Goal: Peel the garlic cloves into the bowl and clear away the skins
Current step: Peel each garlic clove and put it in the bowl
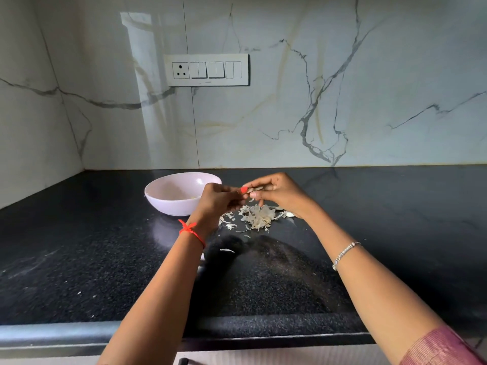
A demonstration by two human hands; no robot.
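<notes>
– Well, where is the clove I'm working on?
– Between your hands. Your left hand (218, 200) and right hand (280, 192) both pinch the garlic clove (255, 189) with curled fingertips, raised above the surface (105, 259). Little of it shows, so I can't tell how much skin is left on it.
– How should I treat it?
– Judge it light, small and firm, with a dry, papery skin that tears easily. Once bare it will likely be slick. Hold the body with one hand and pick at a tip, where the skin lifts.
– And the rest?
– The bowl (168, 204) sits just beyond your left hand. The skins (257, 217) lie directly beneath both hands, featherlight. Gather them gently, since a draught would likely scatter them.
</notes>
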